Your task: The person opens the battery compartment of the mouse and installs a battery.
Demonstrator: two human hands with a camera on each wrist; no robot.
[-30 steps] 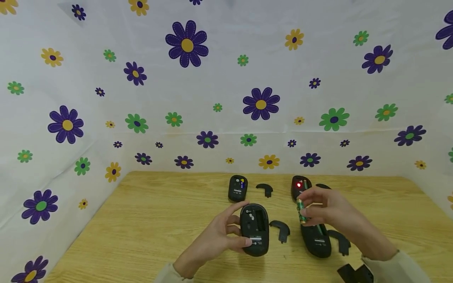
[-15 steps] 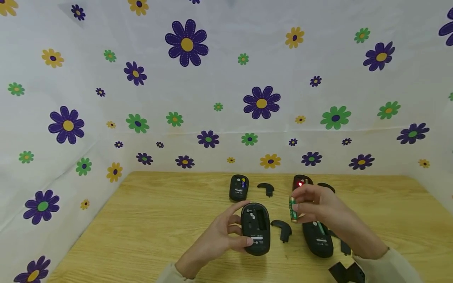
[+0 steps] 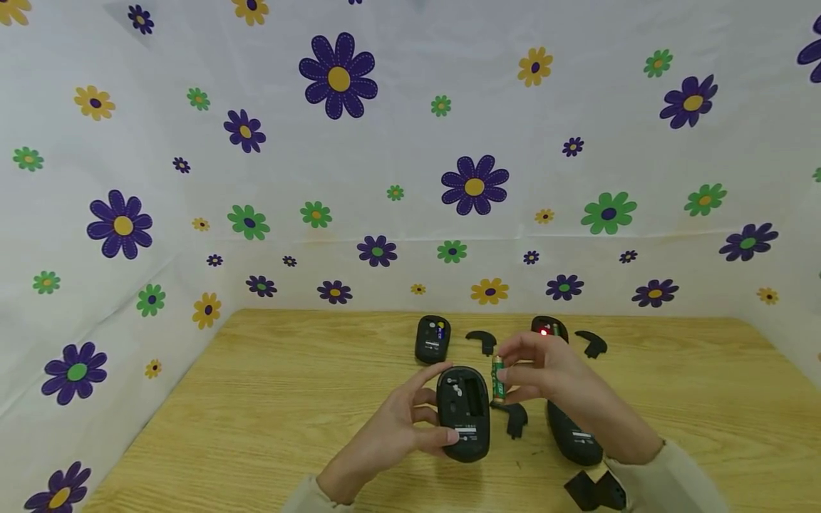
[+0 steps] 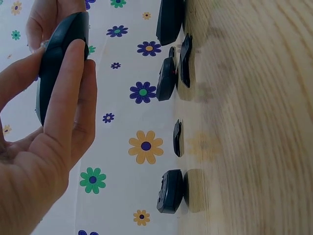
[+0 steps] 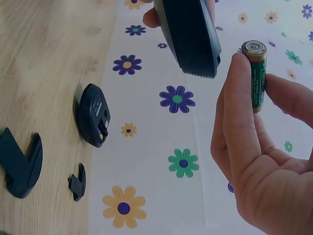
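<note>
My left hand (image 3: 407, 420) grips a black computer mouse (image 3: 463, 420) by its sides, underside turned toward me, with the battery slot (image 3: 475, 397) bare. In the left wrist view the mouse (image 4: 61, 54) is held well off the table. Just right of it, my right hand (image 3: 545, 374) pinches a green AA battery (image 3: 497, 379) between thumb and fingers. The right wrist view shows the battery (image 5: 257, 81) upright, one flat end up, apart from the mouse (image 5: 188, 34). Below the battery lies a black curved battery cover (image 3: 515, 419) on the table.
A mouse (image 3: 432, 340) with a blue battery lies at the back, beside a cover (image 3: 482, 341). Farther right are a mouse (image 3: 544, 326) with a red light and its cover (image 3: 593, 343). Another mouse (image 3: 574, 438) lies partly under my right hand, near black square pieces (image 3: 593, 490).
My right hand has moved left with the battery, from over the right-hand mouse to beside the held one. My left hand and its mouse have stayed nearly still.
</note>
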